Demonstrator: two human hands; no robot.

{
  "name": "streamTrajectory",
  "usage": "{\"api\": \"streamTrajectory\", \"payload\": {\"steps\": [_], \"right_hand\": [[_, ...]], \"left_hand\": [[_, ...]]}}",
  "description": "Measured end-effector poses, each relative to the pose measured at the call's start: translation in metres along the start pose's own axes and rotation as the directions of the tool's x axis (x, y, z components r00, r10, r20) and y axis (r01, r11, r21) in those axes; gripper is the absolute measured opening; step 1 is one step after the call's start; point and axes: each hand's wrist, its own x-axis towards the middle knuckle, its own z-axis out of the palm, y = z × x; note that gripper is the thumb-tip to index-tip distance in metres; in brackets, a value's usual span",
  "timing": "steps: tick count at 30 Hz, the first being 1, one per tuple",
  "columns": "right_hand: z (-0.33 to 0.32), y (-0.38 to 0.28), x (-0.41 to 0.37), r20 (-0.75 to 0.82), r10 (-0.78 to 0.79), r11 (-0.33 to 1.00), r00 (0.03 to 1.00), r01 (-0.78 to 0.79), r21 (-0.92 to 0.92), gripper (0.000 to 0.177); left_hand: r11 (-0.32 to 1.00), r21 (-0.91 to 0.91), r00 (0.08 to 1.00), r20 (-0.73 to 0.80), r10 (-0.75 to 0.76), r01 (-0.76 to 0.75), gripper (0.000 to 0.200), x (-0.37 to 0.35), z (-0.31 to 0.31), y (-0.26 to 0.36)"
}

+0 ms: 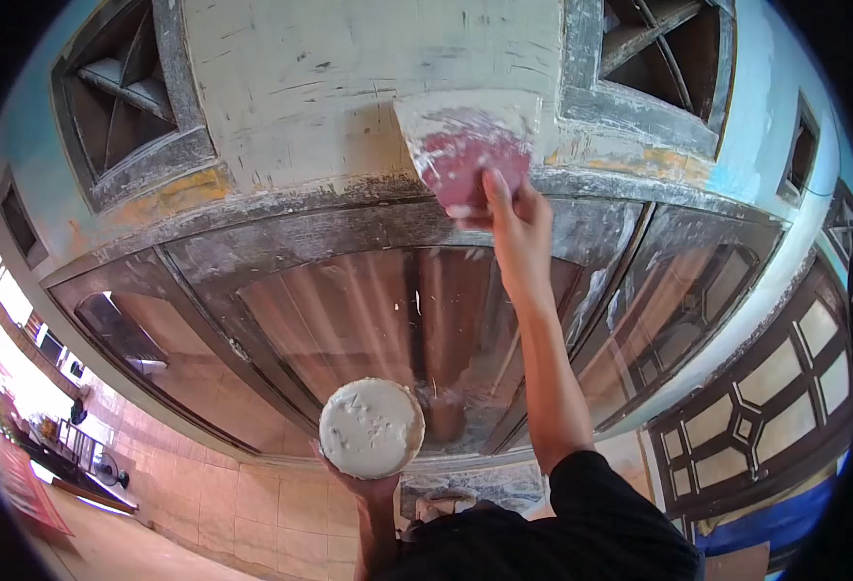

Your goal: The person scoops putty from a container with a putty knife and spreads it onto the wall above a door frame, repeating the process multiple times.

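Note:
My right hand [516, 211] grips a wide red putty spreader [473, 163], thumb on its near face. Whitish paste coats the spreader's broad far edge, which lies against or very close to the pale, scratched panel [368, 58] above the doors. Lower down, my left hand [366, 484] supports a round container of white putty [371, 429] from below. The putty's surface is lumpy and reaches the rim. Most of the left fingers are hidden under the container.
Wooden lattice vents [121, 87] flank the panel on both sides. Beneath it runs a worn wooden frame with glazed doors [349, 310]. Another paned door [756, 397] stands at right. At lower left are a tiled floor [204, 494] and a fan [107, 470].

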Motion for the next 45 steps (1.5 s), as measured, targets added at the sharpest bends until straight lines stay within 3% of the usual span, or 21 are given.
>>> {"api": "streamTrajectory", "payload": {"steps": [2, 4, 6, 9, 10, 11, 16, 17, 19, 20, 21, 23, 24, 26, 30, 35, 37, 39, 40, 41, 45], "right_hand": [[-0.004, 0.023, 0.000, -0.035, 0.051, 0.999, 0.998, -0.051, -0.008, 0.026], [-0.034, 0.041, -0.027, 0.037, 0.077, 0.934, 0.996, -0.059, -0.352, 0.029], [-0.034, 0.037, -0.076, 0.032, 0.267, 0.956, 0.963, -0.260, -0.137, 0.028], [-0.055, 0.047, -0.117, -0.015, 0.317, 0.947, 0.948, -0.317, -0.056, 0.020], [-0.064, 0.043, -0.122, 0.044, -0.012, 0.919, 0.999, 0.029, -0.393, 0.017], [-0.070, 0.038, -0.127, 0.213, -0.295, 0.673, 0.932, 0.361, -0.646, 0.016], [-0.082, 0.009, -0.130, 0.298, -0.438, 0.481, 0.848, 0.502, -0.719, 0.027], [-0.087, 0.009, -0.133, 0.296, -0.434, 0.481, 0.851, 0.496, -0.722, 0.027], [-0.100, 0.009, -0.143, 0.098, -0.247, 0.633, 0.964, 0.237, -0.737, 0.016], [-0.106, 0.021, -0.148, -0.050, -0.090, 0.901, 0.995, 0.060, -0.429, 0.009], [-0.091, 0.012, -0.140, -0.155, -0.002, 0.971, 0.988, -0.035, -0.235, 0.010], [-0.097, 0.006, -0.136, -0.091, 0.202, 0.969, 0.975, -0.213, -0.127, 0.018], [-0.101, 0.008, -0.138, -0.092, 0.207, 0.968, 0.974, -0.218, -0.126, 0.018], [-0.109, 0.017, -0.139, 0.064, 0.414, 0.899, 0.908, -0.397, -0.185, 0.024], [-0.112, 0.031, -0.149, 0.084, 0.508, 0.855, 0.857, -0.491, -0.167, 0.018], [-0.108, 0.015, -0.152, 0.019, 0.544, 0.838, 0.839, -0.542, -0.063, 0.017], [-0.105, -0.002, -0.147, -0.011, 0.467, 0.859, 0.884, -0.456, -0.233, 0.021], [-0.104, -0.007, -0.145, -0.049, 0.454, 0.857, 0.890, -0.451, -0.248, 0.019], [-0.109, -0.007, -0.142, 0.006, 0.372, 0.867, 0.928, -0.345, -0.358, 0.017], [-0.112, -0.007, -0.140, 0.072, 0.293, 0.858, 0.953, -0.229, -0.459, 0.017], [-0.115, -0.012, -0.133, 0.057, 0.233, 0.743, 0.971, -0.140, -0.655, 0.021]], "left_hand": [[0.997, -0.039, 0.997, 0.039, -0.066, 0.068, 0.068, -0.005, 0.004, 0.006], [1.000, 0.002, 1.000, -0.029, -0.009, 0.009, 0.068, -0.002, -0.010, -0.013], [0.995, 0.086, 0.993, -0.102, 0.059, -0.050, 0.067, 0.001, -0.010, -0.007], [0.998, 0.023, 0.987, -0.147, 0.060, -0.057, 0.067, 0.005, 0.006, -0.007], [0.998, -0.068, 0.998, -0.055, -0.011, 0.007, 0.067, 0.006, 0.007, -0.006], [0.985, -0.155, 0.996, 0.042, -0.076, 0.082, 0.066, 0.008, 0.010, -0.008], [0.995, -0.037, 0.995, 0.031, -0.092, 0.093, 0.068, 0.009, 0.037, -0.014], [0.989, -0.066, 0.991, 0.026, -0.128, 0.130, 0.068, 0.011, 0.037, -0.016], [0.981, -0.095, 0.986, 0.016, -0.166, 0.167, 0.068, 0.014, 0.038, -0.020], [0.978, -0.104, 0.983, 0.004, -0.182, 0.181, 0.068, 0.015, 0.039, -0.021], [0.975, -0.113, 0.981, -0.007, -0.196, 0.194, 0.068, 0.016, 0.040, -0.023], [0.980, -0.062, 0.979, -0.059, -0.193, 0.189, 0.071, 0.016, 0.043, -0.028], [0.985, -0.041, 0.985, -0.020, -0.170, 0.169, 0.069, 0.015, 0.045, -0.029], [0.978, -0.098, 0.983, 0.023, -0.183, 0.184, 0.067, 0.015, 0.046, -0.032], [0.972, -0.081, 0.974, -0.020, -0.225, 0.223, 0.067, 0.015, 0.049, -0.035], [0.957, -0.120, 0.963, -0.031, -0.269, 0.263, 0.072, 0.017, 0.050, -0.040], [0.945, -0.156, 0.952, -0.062, -0.300, 0.288, 0.075, 0.016, 0.049, -0.044], [0.920, -0.186, 0.938, 0.083, -0.337, 0.346, 0.078, 0.016, 0.046, -0.053], [0.855, -0.303, 0.906, 0.186, -0.379, 0.420, 0.082, 0.013, 0.044, -0.056], [0.852, -0.305, 0.904, 0.183, -0.387, 0.427, 0.082, 0.012, 0.044, -0.059], [0.846, -0.187, 0.864, 0.180, -0.470, 0.500, 0.086, 0.005, 0.041, -0.065]]}}
